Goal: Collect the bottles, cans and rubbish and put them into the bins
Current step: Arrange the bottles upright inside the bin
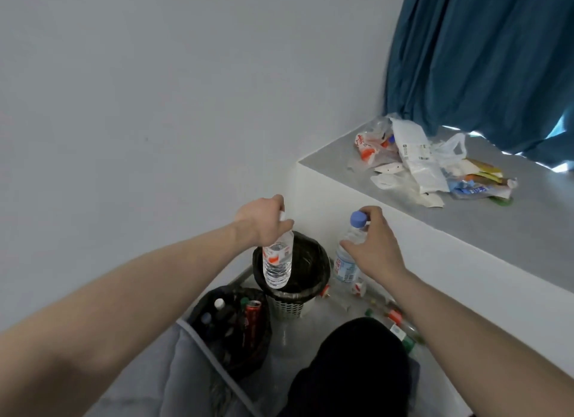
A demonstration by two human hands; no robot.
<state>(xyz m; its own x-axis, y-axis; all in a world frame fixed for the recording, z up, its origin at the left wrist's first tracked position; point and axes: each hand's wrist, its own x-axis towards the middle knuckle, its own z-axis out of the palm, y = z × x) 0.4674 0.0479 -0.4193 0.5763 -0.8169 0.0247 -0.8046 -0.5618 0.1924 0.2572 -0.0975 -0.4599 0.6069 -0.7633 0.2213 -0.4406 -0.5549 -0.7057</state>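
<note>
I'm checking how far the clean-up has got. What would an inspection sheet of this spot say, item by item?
Surface: grey floor by a raised white ledge.
Job's things: red-label bottle held over the black-lined bin; blue-cap bottle held right of it; second bin holds bottles and a red can.
Clutter: loose bottles on the floor by the ledge; pile of bags and wrappers on the ledge.
Grippers: left hand grips the red-label bottle near its top; right hand grips the blue-cap bottle by its shoulder.
Cables: nothing seen.
Surroundings: plain wall, blue curtain.
</note>
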